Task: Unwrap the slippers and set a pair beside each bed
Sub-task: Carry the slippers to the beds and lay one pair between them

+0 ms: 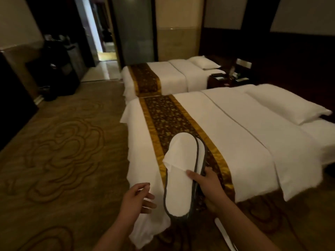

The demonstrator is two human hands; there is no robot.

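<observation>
Two white cloth slippers with grey piping (181, 171) are stacked sole to sole in my right hand (206, 185), thumb pressed on the top one and fingers curled under the pair; I hold them above the foot corner of the near white bed (244, 134). My left hand (137, 198) hangs just beside the slippers, fingers loosely spread and holding nothing. The under slipper shows only as a thin edge on the right of the top one.

Two beds in all: the far white bed (172, 77) lies beyond the near bed, and each carries one brown-and-gold patterned runner (172, 124) across its foot end. One white pillow (290, 105) shows at the head of the near bed, its far end cut off by the frame edge. One dark wooden nightstand (226, 80) sits beyond the near bed; the small things on it are too dim to name. Something pale lies on the tan patterned carpet (63, 142) below my right forearm, and I cannot tell what it is.
</observation>
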